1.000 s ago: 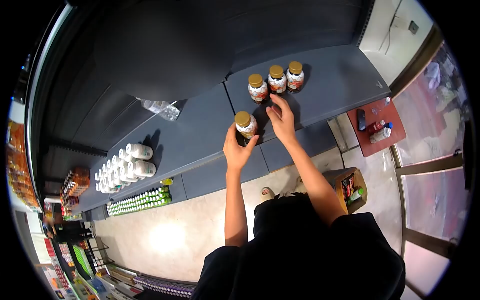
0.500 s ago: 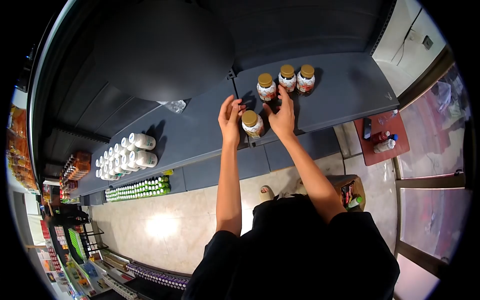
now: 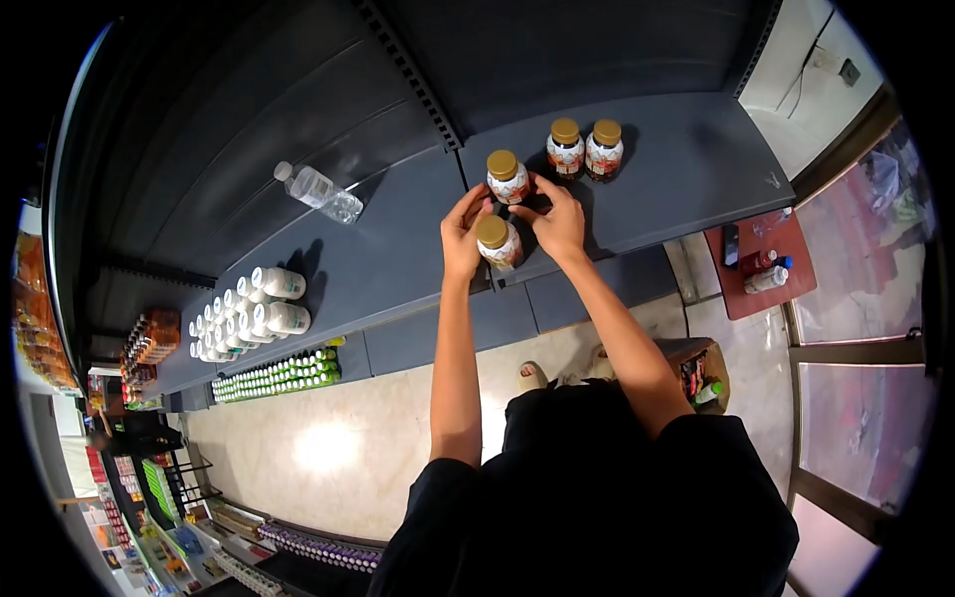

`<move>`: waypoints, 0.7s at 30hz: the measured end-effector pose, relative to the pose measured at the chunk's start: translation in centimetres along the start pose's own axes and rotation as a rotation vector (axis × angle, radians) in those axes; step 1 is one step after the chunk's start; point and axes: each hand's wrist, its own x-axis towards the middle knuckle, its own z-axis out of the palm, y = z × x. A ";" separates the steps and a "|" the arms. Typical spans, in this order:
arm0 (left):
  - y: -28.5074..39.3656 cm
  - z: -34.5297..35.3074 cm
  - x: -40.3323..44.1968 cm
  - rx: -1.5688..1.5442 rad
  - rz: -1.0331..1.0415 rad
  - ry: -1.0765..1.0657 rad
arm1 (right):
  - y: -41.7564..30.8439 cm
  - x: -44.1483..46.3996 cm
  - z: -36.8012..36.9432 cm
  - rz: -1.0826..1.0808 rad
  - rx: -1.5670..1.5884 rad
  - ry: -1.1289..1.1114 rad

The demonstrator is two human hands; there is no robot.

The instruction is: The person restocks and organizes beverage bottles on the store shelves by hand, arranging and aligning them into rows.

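A brown jar with a gold lid and a white-and-red label (image 3: 508, 185) stands on the dark grey shelf (image 3: 398, 234) between my two hands. My right hand (image 3: 557, 221) has its fingers curled at the jar's right side, the thumb near its lower front. At its left side, the bent fingertips of my left hand (image 3: 463, 234) touch it. Closer to me, a similar gold-lidded jar (image 3: 499, 246) stands beside my left thumb at the shelf's front edge. Two more such jars, one (image 3: 565, 151) and another (image 3: 604, 153), stand side by side behind my right hand.
A clear plastic bottle (image 3: 320, 193) lies on the shelf to the left. Several white bottles (image 3: 282, 318) stand in rows further left, above green-and-white bottles (image 3: 288, 373) lower down. A red stool (image 3: 741, 298) holding bottles and a phone is at right, near an open box (image 3: 721, 378).
The jar between my hands has shifted left, away from the two back jars. My right hand moved left with it, and both hands closed in. The view turned, revealing the clear bottle.
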 end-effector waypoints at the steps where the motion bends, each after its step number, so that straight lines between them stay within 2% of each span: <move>1: 0.1 0.0 -0.1 -0.012 -0.006 -0.001 | 0.1 -0.1 -0.1 -0.020 0.068 -0.036; 2: 0.0 -0.2 -0.1 -0.024 -0.010 -0.004 | -0.2 -0.1 -0.1 -0.106 0.073 -0.031; 5: -0.3 -0.2 0.0 -0.110 -0.006 0.039 | -0.9 -0.4 -0.8 -0.084 0.134 -0.110; 8: -0.4 -0.3 0.0 -0.101 -0.012 0.053 | -0.2 -0.3 -0.4 -0.169 0.220 -0.099; 11: -0.2 -0.6 -0.1 -0.193 -0.038 -0.012 | -0.1 -0.3 -1.2 -0.001 0.092 -0.249; 14: 0.2 -1.4 -0.4 -0.259 -0.057 -0.048 | 1.0 -0.3 -0.4 -0.093 0.158 -0.242; 17: 0.2 -1.6 -0.4 -0.292 -0.066 -0.038 | 0.9 -0.2 -0.4 -0.135 0.110 -0.231; 18: 0.1 -1.6 -0.4 -0.298 -0.065 -0.033 | 0.5 -0.4 -0.9 -0.057 0.066 -0.265; 21: 0.1 -1.5 -0.5 -0.302 -0.087 -0.035 | -0.2 -0.3 -1.3 -0.117 -0.019 -0.238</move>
